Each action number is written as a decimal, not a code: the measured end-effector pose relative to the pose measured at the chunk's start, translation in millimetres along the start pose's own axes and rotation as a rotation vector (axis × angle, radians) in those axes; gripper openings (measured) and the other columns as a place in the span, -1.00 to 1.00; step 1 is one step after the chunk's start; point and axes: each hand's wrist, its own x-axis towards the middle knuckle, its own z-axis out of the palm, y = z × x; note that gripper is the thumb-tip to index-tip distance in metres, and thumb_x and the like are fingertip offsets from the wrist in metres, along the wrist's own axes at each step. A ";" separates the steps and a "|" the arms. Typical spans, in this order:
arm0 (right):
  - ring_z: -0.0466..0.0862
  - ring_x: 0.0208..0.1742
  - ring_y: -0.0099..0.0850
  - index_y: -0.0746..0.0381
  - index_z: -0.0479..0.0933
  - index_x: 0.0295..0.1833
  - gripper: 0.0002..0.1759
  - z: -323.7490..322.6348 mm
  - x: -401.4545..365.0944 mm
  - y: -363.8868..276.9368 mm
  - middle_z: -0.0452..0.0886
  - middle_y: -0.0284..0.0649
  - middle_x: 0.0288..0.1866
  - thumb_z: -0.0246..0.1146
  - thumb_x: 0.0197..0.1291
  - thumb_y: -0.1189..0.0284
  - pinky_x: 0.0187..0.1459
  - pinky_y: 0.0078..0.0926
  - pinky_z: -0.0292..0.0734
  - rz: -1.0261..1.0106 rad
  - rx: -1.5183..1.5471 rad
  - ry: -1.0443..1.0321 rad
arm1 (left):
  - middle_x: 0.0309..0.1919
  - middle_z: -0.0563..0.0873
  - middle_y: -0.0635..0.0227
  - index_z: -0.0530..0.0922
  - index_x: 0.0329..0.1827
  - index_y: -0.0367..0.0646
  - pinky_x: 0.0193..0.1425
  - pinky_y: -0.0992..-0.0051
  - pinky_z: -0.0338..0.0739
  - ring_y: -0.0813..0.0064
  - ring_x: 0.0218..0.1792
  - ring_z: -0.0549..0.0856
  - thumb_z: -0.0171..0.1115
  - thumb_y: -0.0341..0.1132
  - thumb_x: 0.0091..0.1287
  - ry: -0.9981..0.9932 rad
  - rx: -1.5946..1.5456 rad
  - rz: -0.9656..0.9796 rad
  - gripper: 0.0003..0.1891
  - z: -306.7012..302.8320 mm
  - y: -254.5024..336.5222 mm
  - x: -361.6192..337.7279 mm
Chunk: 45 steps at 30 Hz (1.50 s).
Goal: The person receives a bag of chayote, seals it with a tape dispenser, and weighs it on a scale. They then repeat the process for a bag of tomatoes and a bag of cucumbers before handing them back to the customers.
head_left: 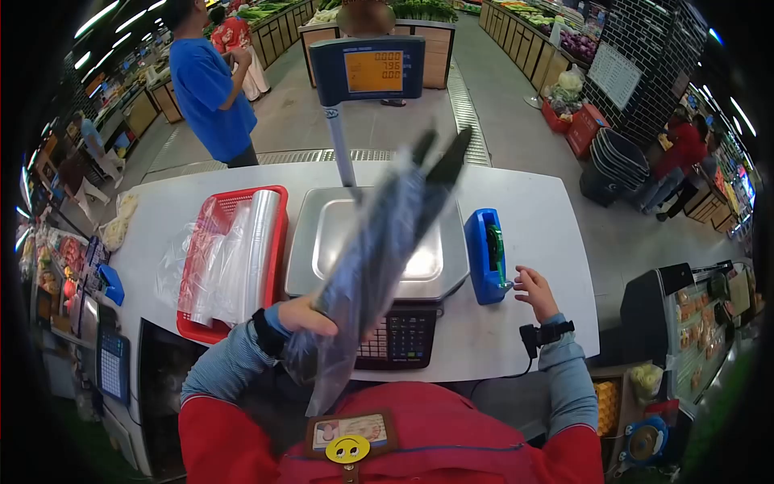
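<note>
My left hand (308, 315) is closed around the lower part of a clear plastic bag (375, 234) of long, dark produce. The bag is tilted over the weighing scale (442, 274), and two dark ends stick out of its top, blurred by motion. I cannot make out what kind of produce it is. To the right of the scale stands a blue tape dispenser (485, 262) with a green roll. Just beside its front end is my right hand (538, 292), fingers apart and slightly bent, with nothing visible in them. The bag hides part of the scale's pan and keypad.
A red basket (280, 242) with rolls of clear bags stands left of the scale on the white counter (540, 218). The scale's display (368, 71) rises on a pole behind it. A person in a blue shirt (205, 93) stands beyond the counter. Dark bins (614, 165) are stacked at right.
</note>
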 end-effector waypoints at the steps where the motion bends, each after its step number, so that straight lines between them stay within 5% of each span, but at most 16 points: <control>1: 0.48 -0.20 -0.53 0.19 0.43 0.11 -0.55 -11.9 4.9 -4.7 0.47 -0.34 -0.25 0.05 0.26 0.12 -0.19 -0.53 0.47 0.009 -0.076 -0.019 | 0.02 0.48 0.14 0.26 0.21 -0.32 0.13 0.38 0.40 0.35 0.03 0.51 0.37 -0.23 0.01 -0.041 0.000 -0.124 -0.29 7.7 -10.6 12.1; 7: 0.46 -0.25 -0.54 0.24 0.49 0.03 -0.53 -56.3 2.8 -52.7 0.40 -0.36 -0.28 0.05 0.24 0.09 -0.21 -0.58 0.48 0.068 -0.205 -0.163 | -0.03 0.50 0.27 0.26 0.21 -0.27 0.05 0.51 0.38 0.52 -0.03 0.46 0.29 -0.28 0.04 -0.202 0.057 -0.656 -0.34 30.2 -105.0 90.7; 11: 0.46 -0.29 -0.54 0.26 0.47 0.07 -0.50 -39.5 8.9 -62.7 0.40 -0.33 -0.26 0.10 0.20 0.08 -0.27 -0.56 0.52 0.066 -0.213 -0.266 | -0.08 0.54 0.28 0.36 0.13 -0.28 0.01 0.48 0.42 0.53 -0.08 0.50 0.26 -0.27 0.02 -0.280 0.094 -0.812 -0.42 32.6 -142.4 146.3; 16: 0.42 -0.42 -0.58 0.29 0.53 -0.05 -0.59 15.8 26.7 -18.8 0.47 -0.37 -0.33 0.16 0.18 0.17 -0.41 -0.57 0.50 0.200 -0.277 -0.288 | -0.36 0.60 0.30 0.50 -0.14 -0.28 -0.26 0.50 0.46 0.53 -0.36 0.57 0.26 -0.18 -0.04 -0.234 0.195 -0.690 -0.56 39.1 -155.6 209.6; 18: 0.45 -0.51 -0.58 0.34 0.61 -0.27 -0.65 28.0 32.6 -3.5 0.54 -0.33 -0.49 0.24 0.08 0.22 -0.50 -0.59 0.40 0.052 -0.244 -0.118 | -0.39 0.60 0.31 0.51 -0.18 -0.27 -0.31 0.51 0.46 0.53 -0.40 0.57 0.26 -0.19 -0.06 -0.190 0.234 -0.634 -0.58 40.2 -153.5 229.7; 22: 0.37 -0.59 -0.67 0.36 0.59 -0.38 -0.74 24.1 -3.6 -15.5 0.50 -0.42 -0.63 0.25 0.04 0.33 -0.58 -0.62 0.19 -0.293 -0.196 -0.058 | -0.32 0.59 0.34 0.48 -0.10 -0.25 -0.24 0.53 0.46 0.57 -0.32 0.56 0.24 -0.20 0.00 -0.174 0.277 -0.627 -0.58 35.3 -147.9 252.9; 26: 0.31 -0.61 -0.71 0.28 0.59 -0.41 -0.83 -49.9 -122.5 -55.0 0.37 -0.48 -0.66 0.16 0.12 0.44 -0.57 -0.73 0.15 -0.030 -0.098 -0.288 | -0.36 0.62 0.32 0.52 -0.19 -0.26 -0.27 0.55 0.46 0.57 -0.36 0.58 0.26 -0.21 -0.03 -0.098 0.164 -0.446 -0.62 39.0 -135.8 261.9; 29: 0.27 -0.60 -0.74 0.29 0.61 -0.36 -0.87 -85.9 -158.8 -14.0 0.37 -0.52 -0.65 0.17 0.12 0.50 -0.57 -0.73 0.11 0.136 0.112 -0.226 | -0.29 0.61 0.29 0.50 -0.13 -0.27 -0.23 0.54 0.46 0.56 -0.33 0.58 0.25 -0.23 -0.02 -0.070 0.115 -0.481 -0.60 44.1 -109.6 261.1; 33: 0.41 -0.47 -0.64 0.32 0.58 -0.24 -0.85 -58.6 -108.5 50.5 0.56 -0.38 -0.48 0.16 0.12 0.51 -0.40 -0.66 0.32 -0.119 -0.194 -0.161 | -0.20 0.59 0.29 0.39 0.07 -0.29 -0.16 0.53 0.46 0.53 -0.25 0.57 0.24 -0.28 0.00 -0.205 0.025 -0.477 -0.47 44.4 -110.5 255.3; 36: 0.47 -0.38 -0.55 0.31 0.57 -0.18 -0.82 -18.7 -71.6 88.5 0.61 -0.25 -0.30 0.11 0.17 0.49 -0.21 -0.61 0.40 -0.275 0.017 0.004 | -0.12 0.54 0.28 0.35 0.12 -0.30 -0.02 0.51 0.41 0.53 -0.11 0.50 0.24 -0.31 0.00 -0.324 0.077 -0.500 -0.43 60.7 -109.4 246.3; 37: 0.46 -0.32 -0.55 0.27 0.46 0.01 -0.72 -4.6 -60.8 90.3 0.57 -0.31 -0.31 0.12 0.16 0.48 -0.17 -0.62 0.38 -0.204 0.372 -0.040 | -0.10 0.53 0.27 0.35 0.11 -0.31 0.02 0.50 0.39 0.53 -0.08 0.48 0.24 -0.32 0.00 -0.364 0.103 -0.430 -0.44 66.1 -106.6 242.5; 38: 0.46 -0.27 -0.54 0.24 0.35 0.20 -0.54 3.0 -52.8 90.9 0.53 -0.37 -0.32 0.13 0.15 0.46 -0.12 -0.64 0.37 -0.121 0.725 -0.088 | 0.04 0.46 0.26 0.25 0.21 -0.33 0.15 0.49 0.29 0.47 0.05 0.41 0.27 -0.32 -0.02 -0.424 0.103 -0.564 -0.32 66.5 -97.6 241.2; 39: 0.46 -0.27 -0.54 0.24 0.35 0.20 -0.54 2.2 -47.2 85.0 0.53 -0.37 -0.32 0.13 0.15 0.46 -0.12 -0.64 0.37 -0.119 0.725 -0.100 | 0.04 0.46 0.26 0.25 0.21 -0.33 0.15 0.49 0.29 0.47 0.05 0.41 0.27 -0.32 -0.02 -0.413 0.103 -0.561 -0.32 65.2 -98.9 238.3; 41: 0.43 -0.33 -0.62 0.20 0.18 0.33 -0.36 -5.1 -39.2 61.5 0.40 -0.42 -0.42 0.16 0.09 0.54 -0.25 -0.68 0.37 -0.376 0.111 -0.217 | 0.02 0.46 0.28 0.26 0.21 -0.31 0.15 0.49 0.29 0.49 0.03 0.41 0.27 -0.32 -0.01 -0.457 0.095 -0.513 -0.34 65.2 -107.1 230.8; 42: 0.36 -0.44 -0.70 0.20 0.24 0.31 -0.38 5.6 -44.6 39.1 0.33 -0.43 -0.44 0.14 0.08 0.65 -0.41 -0.74 0.30 -0.422 0.012 -0.129 | -0.07 0.50 0.28 0.31 0.15 -0.33 0.11 0.51 0.31 0.51 -0.02 0.43 0.27 -0.32 0.01 -0.430 0.069 -0.533 -0.39 68.0 -108.2 226.2; 45: 0.34 -0.46 -0.70 0.15 0.32 0.27 -0.33 19.5 -20.0 33.8 0.31 -0.45 -0.45 0.26 -0.03 0.69 -0.43 -0.77 0.33 -0.566 0.002 -0.167 | -0.14 0.53 0.28 0.34 0.09 -0.35 0.05 0.53 0.35 0.53 -0.07 0.45 0.27 -0.34 0.01 -0.480 0.191 -0.488 -0.44 72.7 -107.6 224.5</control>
